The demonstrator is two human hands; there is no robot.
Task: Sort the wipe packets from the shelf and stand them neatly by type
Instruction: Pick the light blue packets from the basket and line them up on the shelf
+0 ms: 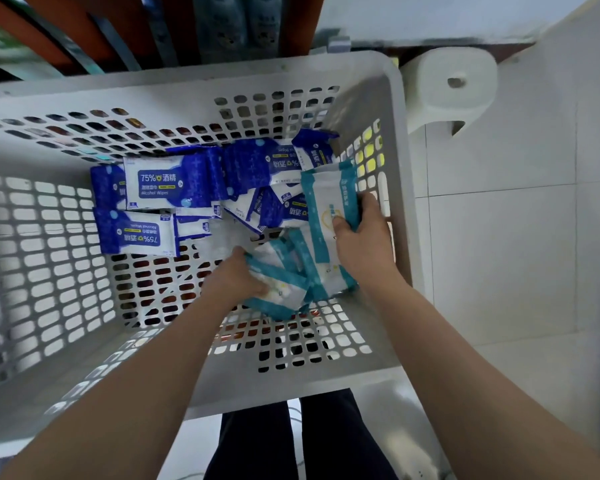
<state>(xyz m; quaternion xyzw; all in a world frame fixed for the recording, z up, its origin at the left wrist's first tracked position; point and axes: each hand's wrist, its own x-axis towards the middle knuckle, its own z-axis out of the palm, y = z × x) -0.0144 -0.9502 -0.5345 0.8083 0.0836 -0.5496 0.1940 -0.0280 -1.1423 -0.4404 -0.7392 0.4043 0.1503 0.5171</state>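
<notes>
While right hand (361, 244) grips teal packet (326, 199), basket wall (369, 109) stands close.

The floor (499, 258) is of large white tiles with thin grey joints, in soft even light. At the top stands a shelf (66, 29) with orange bars. Beside it is a pale wall (430, 15), and near that a white roll (454, 81).

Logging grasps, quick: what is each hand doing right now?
Left hand: holds a low teal packet.
Right hand: holds the upright teal packet.
</notes>
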